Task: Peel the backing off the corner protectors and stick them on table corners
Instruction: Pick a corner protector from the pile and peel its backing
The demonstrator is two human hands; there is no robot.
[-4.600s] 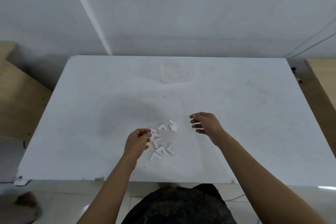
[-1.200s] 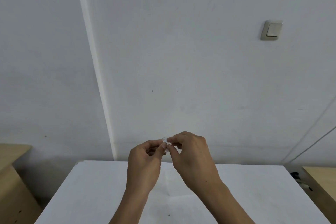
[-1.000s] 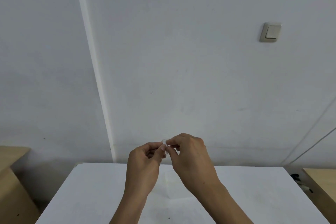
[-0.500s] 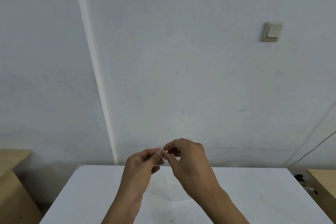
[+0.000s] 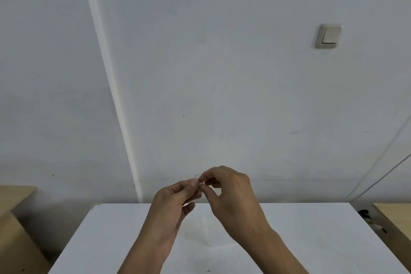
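- The left hand [image 5: 171, 204] was raised over the surface [image 5: 311, 229]. Its thumb and forefinger were curled in and pinched the corner protector [image 5: 196, 177] from below and to the left.
- The right hand [image 5: 229, 193] came in from the other side. Its fingertips [image 5: 201, 178] closed on the same small piece from above and to the right, the other fingers bent loosely behind.
- The protector sat exactly where the two pinches met, so neither hand had to reach. It was clear and tiny, and only a faint curved edge showed above the fingers. I could not tell its long axis or which face carried the backing.
- By my judgement the peel was in hand: the left steadied the piece while the right worked at the film. The pull would run rightward, away from the left thumb.
- Beyond the hands lay the far-left corner [image 5: 96, 206] and far-right corner [image 5: 348, 204] of the surface, both well apart from the piece and bare as far as could be seen.
- Farthest back stood the wall [image 5: 222, 73] with its light switch [image 5: 328, 36].
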